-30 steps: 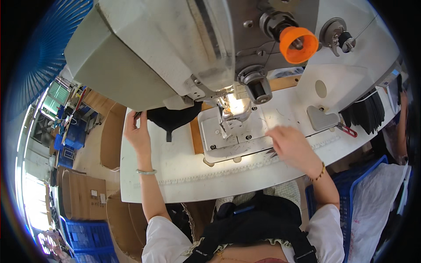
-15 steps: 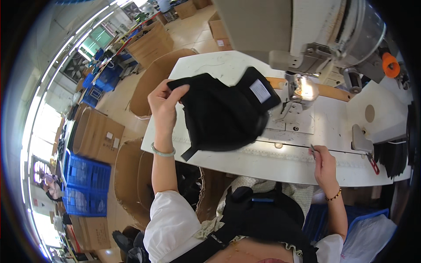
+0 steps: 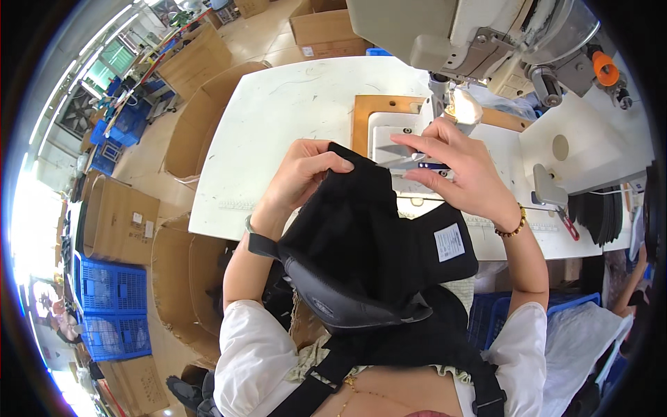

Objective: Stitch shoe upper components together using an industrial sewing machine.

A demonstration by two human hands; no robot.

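Note:
My left hand (image 3: 300,174) pinches the top corner of a black sewn fabric piece (image 3: 354,215) between thumb and fingers. The piece hangs in front of my chest. It has a smooth, leather-like grey-black panel (image 3: 340,295) along its lower side, a short strap by my left wrist and a white label (image 3: 449,242) on its right flap. My right hand (image 3: 464,167) is closed on small thread snips (image 3: 401,160). Their blades point left at the top edge of the piece, close to my left fingers. Whether they touch the fabric is hard to tell.
A sewing machine (image 3: 486,52) with a lit lamp stands behind my right hand on a white table (image 3: 278,104). Red-handled scissors (image 3: 570,226) hang at the right. Cardboard boxes (image 3: 118,222) and blue crates (image 3: 114,313) stand on the left; a person's arm (image 3: 631,278) shows far right.
The black piece has come nearer to my chest and turned, showing its leather-like panel. My right hand has risen from the table's front edge with the snips to the top of the piece.

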